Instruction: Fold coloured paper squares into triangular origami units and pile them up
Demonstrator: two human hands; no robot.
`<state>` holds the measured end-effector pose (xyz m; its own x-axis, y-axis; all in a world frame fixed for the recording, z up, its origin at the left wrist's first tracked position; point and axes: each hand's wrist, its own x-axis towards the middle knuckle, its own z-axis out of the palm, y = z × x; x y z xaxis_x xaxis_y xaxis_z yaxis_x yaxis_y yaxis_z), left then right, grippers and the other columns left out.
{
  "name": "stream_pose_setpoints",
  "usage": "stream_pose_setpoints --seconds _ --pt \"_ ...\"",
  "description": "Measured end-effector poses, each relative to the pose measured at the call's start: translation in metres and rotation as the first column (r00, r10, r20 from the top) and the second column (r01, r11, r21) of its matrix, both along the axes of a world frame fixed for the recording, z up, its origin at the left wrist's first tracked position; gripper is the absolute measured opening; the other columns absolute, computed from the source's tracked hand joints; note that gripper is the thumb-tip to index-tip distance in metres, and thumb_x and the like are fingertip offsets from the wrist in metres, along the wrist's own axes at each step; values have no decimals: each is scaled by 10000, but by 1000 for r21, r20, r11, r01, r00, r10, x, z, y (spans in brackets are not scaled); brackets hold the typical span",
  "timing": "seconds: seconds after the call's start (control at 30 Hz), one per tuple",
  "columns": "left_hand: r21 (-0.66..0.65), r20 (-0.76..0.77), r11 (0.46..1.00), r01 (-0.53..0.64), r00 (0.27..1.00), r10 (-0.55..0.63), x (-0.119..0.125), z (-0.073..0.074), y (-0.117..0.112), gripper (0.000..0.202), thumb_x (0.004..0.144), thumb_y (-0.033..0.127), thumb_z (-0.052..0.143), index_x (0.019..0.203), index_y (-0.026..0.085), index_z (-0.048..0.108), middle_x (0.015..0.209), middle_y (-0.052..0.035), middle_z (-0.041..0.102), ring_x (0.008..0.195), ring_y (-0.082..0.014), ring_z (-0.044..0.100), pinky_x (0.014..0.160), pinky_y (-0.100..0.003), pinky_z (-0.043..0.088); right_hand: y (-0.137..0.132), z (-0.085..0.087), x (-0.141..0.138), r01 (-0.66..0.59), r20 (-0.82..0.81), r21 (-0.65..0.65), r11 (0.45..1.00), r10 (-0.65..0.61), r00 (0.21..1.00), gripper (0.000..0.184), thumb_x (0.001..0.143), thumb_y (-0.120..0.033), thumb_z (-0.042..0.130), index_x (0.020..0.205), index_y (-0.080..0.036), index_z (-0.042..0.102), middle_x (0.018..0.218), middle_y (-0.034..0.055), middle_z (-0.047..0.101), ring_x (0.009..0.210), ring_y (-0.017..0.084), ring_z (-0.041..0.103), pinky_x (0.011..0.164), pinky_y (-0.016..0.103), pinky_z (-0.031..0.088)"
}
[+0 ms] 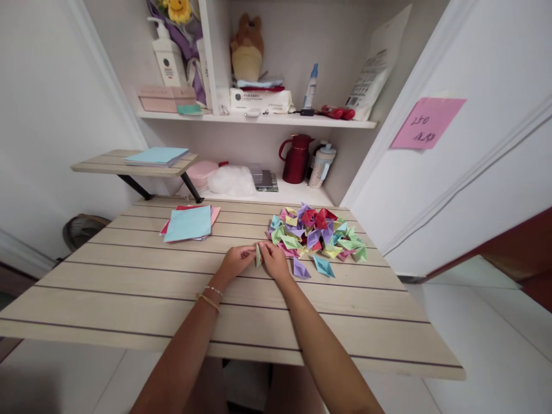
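Note:
Between both hands, just above the table, is a small folded piece of light green paper (258,256), standing edge-on. My left hand (236,260) pinches it from the left with the fingertips. From the right, my right hand (275,260) grips it with thumb and fingers. Right beside my right hand lies a heap of folded paper boats (317,234) in purple, red, green, yellow, pink and blue. A purple paper boat (301,269) and a blue paper boat (323,266) sit apart at the heap's near edge.
A stack of square coloured paper (188,223) lies left on the slatted table (142,299). More blue sheets (157,156) rest on a small raised shelf (103,163). Behind stand a dark red jug (296,160) and a cup (321,165). A pink note (428,123) hangs on the right.

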<state>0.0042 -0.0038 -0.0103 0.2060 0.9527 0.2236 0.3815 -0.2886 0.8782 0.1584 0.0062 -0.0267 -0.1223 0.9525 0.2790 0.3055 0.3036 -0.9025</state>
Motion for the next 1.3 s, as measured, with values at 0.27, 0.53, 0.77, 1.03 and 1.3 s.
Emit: stream_pose_setpoints --seconds 0.27,0.53,0.77,1.03,1.3 --pt "29 22 1000 -2 1000 1 2 -4 1 183 708 225 550 814 154 682 704 -28 685 631 -135 601 584 -215 441 -1 1 0 4 41 1 1000 -4 999 288 756 -358 554 973 -202 663 690 -14 614 532 106 469 531 216 369" --pt "61 48 984 -166 985 164 0 -14 7 138 672 205 570 780 151 637 635 -10 636 574 -120 573 556 -214 440 -1 1 -2 29 -75 -12 1000 -30 997 330 747 -389 579 983 -169 649 724 17 645 499 103 466 486 218 374" --pt "45 10 989 -139 990 139 1 -11 5 185 687 232 570 846 170 642 678 -9 637 592 -120 554 563 -212 418 -1 -3 0 7 36 21 1000 -8 999 263 807 -317 503 1007 -206 635 726 12 654 578 143 546 561 244 414" --pt "38 -92 993 -116 989 119 3 -1 -1 166 713 285 561 810 188 654 613 11 595 565 -124 510 546 -214 375 1 -1 0 27 55 106 994 -33 998 200 793 -261 514 933 -209 647 933 50 646 719 163 574 694 285 451" --pt "101 -177 969 -225 955 240 2 -4 0 133 719 299 555 769 195 621 565 24 554 535 -127 489 513 -220 332 -3 2 -2 -5 31 31 1000 4 1000 224 764 -371 571 854 -185 658 722 17 638 575 126 534 543 233 415"
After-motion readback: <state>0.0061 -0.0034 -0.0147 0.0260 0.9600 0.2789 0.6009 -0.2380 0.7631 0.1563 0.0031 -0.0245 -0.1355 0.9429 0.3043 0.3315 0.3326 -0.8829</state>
